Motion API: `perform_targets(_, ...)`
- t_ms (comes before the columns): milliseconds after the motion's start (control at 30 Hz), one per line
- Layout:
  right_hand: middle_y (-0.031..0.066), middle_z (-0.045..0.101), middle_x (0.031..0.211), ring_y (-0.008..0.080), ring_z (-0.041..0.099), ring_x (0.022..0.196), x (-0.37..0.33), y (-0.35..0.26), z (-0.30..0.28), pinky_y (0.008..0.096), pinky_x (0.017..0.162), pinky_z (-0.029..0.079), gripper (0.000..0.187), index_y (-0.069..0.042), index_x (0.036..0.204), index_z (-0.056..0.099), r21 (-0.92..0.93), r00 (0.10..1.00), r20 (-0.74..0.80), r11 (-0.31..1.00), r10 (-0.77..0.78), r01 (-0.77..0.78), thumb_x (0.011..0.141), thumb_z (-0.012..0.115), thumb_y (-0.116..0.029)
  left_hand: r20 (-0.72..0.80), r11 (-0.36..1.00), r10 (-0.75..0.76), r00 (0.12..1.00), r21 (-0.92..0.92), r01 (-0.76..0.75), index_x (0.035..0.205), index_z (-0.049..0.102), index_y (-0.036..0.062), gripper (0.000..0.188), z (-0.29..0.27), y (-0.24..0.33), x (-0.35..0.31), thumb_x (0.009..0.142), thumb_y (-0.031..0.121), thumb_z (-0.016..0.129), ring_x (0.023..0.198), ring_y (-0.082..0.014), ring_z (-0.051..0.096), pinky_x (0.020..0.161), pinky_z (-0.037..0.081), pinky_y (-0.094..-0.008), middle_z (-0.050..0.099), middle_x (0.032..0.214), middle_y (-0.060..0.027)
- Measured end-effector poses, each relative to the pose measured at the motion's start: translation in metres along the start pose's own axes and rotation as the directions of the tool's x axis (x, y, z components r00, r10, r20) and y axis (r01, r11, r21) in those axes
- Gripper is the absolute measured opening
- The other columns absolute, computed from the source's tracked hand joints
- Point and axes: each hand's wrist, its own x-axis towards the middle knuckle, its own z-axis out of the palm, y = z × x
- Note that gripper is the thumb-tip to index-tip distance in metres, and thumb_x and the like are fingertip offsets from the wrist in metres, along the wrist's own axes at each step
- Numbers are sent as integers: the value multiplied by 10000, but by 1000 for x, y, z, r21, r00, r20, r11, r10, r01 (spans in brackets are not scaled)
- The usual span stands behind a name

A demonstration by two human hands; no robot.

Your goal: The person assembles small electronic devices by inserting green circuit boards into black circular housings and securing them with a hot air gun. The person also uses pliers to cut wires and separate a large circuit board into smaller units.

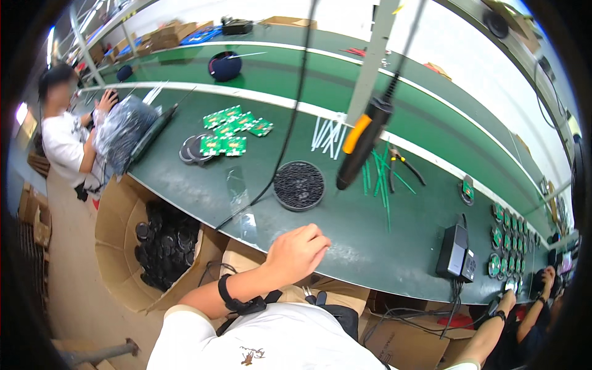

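Observation:
My left hand hovers by the bench's near edge, its fingers curled into a loose fist with nothing showing in it. A round tray full of small dark screw-like pieces lies just beyond it. Far to the right, my right hand reaches a cluster of round black parts with green circuit boards. Its fingertips close on one pale-green circuit board; the fingers are small and partly hidden. Over the bench hangs a black-and-orange electric screwdriver on its cord.
Loose green circuit boards, white strips, green strips and cutting pliers lie on the green bench. A black power box stands right. A carton of black round parts sits below left. Co-workers flank me.

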Motion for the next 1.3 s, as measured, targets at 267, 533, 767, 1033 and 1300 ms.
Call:
perform_targets(267, 175, 737, 1134, 331, 694, 1029, -27, -82, 47, 452, 875, 531, 557, 76, 1152, 708, -430, 992, -112, 903, -56, 3, 937, 665, -437, 97, 900, -129, 987, -406, 157, 950, 739, 52, 103, -46, 0, -14, 860, 1, 733, 733, -206, 662, 620, 518, -310, 678, 899, -68)
perform_targets(533, -33, 557, 758, 28, 469, 598, -325, -304, 68, 203, 497, 331, 169, -70, 1093, 670, 338, 629, 391, 740, -673, 582, 1005, 647, -213, -247, 981, -160, 956, 63, 181, 959, 715, -5, 87, -222, -81, 86, 902, 56, 692, 772, -160, 656, 711, 532, -313, 690, 857, -74)
perform_targets(767, 219, 675, 1216, 302, 671, 1104, -582, -380, 166, 387, 907, 557, 514, 8, 1336, 592, 269, 191, 671, 475, -717, 838, 914, 756, -235, -306, 572, -276, 911, 709, 412, 1282, 658, 118, 368, -240, -333, 288, 917, 119, 611, 1098, -371, 683, 977, 536, -478, 714, 1165, -154)
perform_targets(1033, 254, 466, 1480, 425, 459, 1351, -595, -360, 250, 483, 1136, 393, 823, -12, 1527, 422, 111, 205, 547, 313, -812, 943, 861, 797, -318, -206, 481, -286, 936, 814, 326, 1392, 577, 257, 625, -200, -402, 306, 819, 160, 806, 1272, -349, 575, 1033, 509, -499, 619, 1307, -145)
perform_targets(1300, 223, 563, 1257, 421, 545, 1173, -587, -358, 274, 484, 1012, 483, 678, 42, 1405, 508, 144, 225, 450, 319, -864, 937, 783, 715, -130, -348, 882, -213, 913, 333, 333, 1277, 639, 117, 622, -267, -306, 251, 721, 218, 902, 999, -286, 711, 893, 566, -384, 725, 1100, -145)
